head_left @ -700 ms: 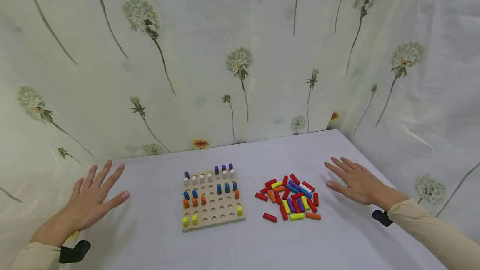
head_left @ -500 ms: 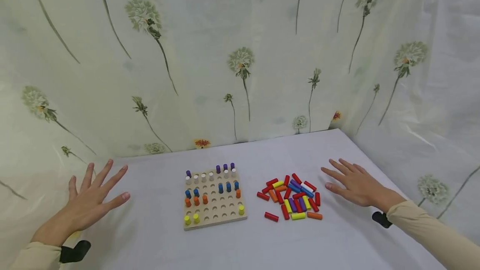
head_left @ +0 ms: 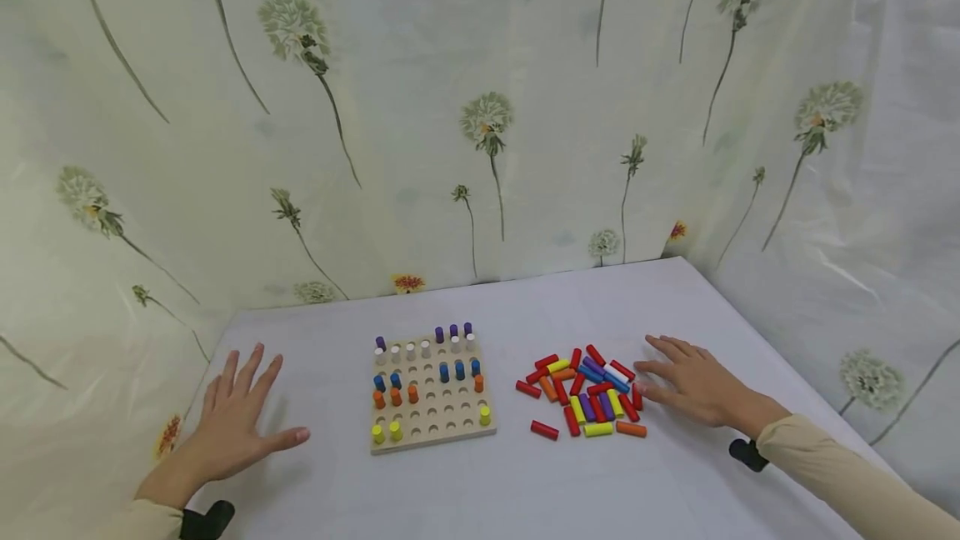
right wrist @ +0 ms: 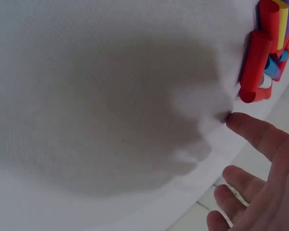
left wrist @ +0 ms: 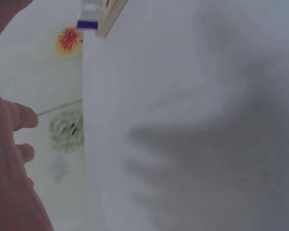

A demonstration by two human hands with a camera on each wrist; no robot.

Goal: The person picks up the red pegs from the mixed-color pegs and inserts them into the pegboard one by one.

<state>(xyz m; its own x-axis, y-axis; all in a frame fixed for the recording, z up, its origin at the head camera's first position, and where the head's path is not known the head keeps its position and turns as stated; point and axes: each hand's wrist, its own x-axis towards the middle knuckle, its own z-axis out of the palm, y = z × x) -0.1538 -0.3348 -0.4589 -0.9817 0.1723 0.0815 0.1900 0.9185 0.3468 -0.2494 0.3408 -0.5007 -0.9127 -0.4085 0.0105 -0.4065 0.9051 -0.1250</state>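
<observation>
A wooden pegboard [head_left: 450, 419] with rows of round holes lies mid-table. Purple, white, blue, orange and yellow pegs stand in some of its holes. To its right is a loose pile of pegs [head_left: 592, 390], mostly red, lying on their sides. My left hand [head_left: 232, 423] hovers left of the board with fingers spread, holding nothing; its shadow falls on the cloth in the left wrist view. My right hand [head_left: 693, 382] is just right of the pile, fingers extended and nothing held. In the right wrist view a fingertip is close to a red peg [right wrist: 256, 61] at the pile's edge.
A white cloth covers the table [head_left: 450, 498]. A dandelion-print curtain [head_left: 405, 148] hangs behind the table and along both sides. One red peg [head_left: 544, 430] lies apart at the pile's front left.
My left hand has moved right and slightly down, toward the board. My right hand has shifted left, nearer the pile. The head view has shifted slightly; pegs and board look unchanged.
</observation>
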